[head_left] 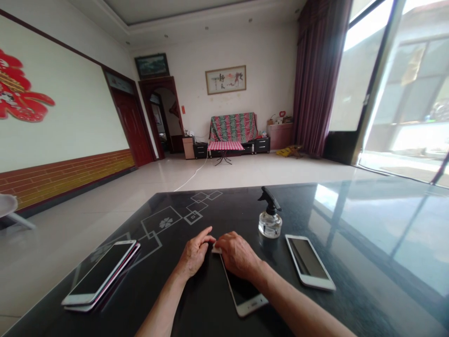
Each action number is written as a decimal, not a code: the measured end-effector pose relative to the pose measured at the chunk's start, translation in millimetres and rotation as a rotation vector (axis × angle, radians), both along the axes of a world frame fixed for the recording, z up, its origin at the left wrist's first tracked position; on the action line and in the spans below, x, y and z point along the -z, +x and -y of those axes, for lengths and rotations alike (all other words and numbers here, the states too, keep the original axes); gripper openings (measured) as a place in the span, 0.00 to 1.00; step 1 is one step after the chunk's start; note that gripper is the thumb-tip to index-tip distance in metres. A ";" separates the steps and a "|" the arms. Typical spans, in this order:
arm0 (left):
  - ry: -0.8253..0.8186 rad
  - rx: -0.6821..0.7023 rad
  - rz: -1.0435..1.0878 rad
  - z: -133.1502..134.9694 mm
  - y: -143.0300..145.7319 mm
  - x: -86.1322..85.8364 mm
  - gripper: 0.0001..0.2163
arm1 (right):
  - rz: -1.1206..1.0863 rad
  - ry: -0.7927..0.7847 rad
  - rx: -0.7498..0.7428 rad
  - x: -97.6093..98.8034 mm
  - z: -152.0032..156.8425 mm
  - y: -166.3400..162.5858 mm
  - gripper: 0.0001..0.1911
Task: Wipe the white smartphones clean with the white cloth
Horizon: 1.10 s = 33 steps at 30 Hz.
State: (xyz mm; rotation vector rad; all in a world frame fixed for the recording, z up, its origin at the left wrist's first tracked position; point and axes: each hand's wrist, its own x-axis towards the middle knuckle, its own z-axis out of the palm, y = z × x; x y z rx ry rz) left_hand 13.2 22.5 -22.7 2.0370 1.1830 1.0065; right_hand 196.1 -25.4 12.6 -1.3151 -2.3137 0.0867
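A white-framed smartphone (245,295) with a dark screen lies face up on the black table in front of me. Curled over its upper part is my right hand (236,255), fingers bent down and pressed together on the screen. A small white edge (216,250) shows under those fingertips; whether it is a cloth or the phone's own end I cannot tell. My left hand (196,252) is close beside the phone's upper left corner, its fingers stretched toward the right fingertips. A clear spray bottle (270,224) with a black trigger head stands beyond my right hand.
Another white smartphone (310,262) lies to the right. At the left, several stacked phones (101,274) rest near the edge of the glossy table (119,313). Across the tiled floor stands a small table with a checked cloth (226,146). A white stool (10,206) is at far left.
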 end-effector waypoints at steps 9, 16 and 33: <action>-0.006 0.131 -0.062 10.0 0.7 -9.2 0.24 | 0.038 -0.018 0.110 3.9 -1.5 30.5 0.16; 0.022 0.173 -0.101 9.2 -0.3 -6.6 0.24 | 0.137 -0.053 0.206 -8.1 13.2 24.3 0.11; 0.081 0.066 -0.171 57.4 16.1 -4.7 0.25 | 0.060 -0.071 0.119 -10.9 107.5 23.2 0.18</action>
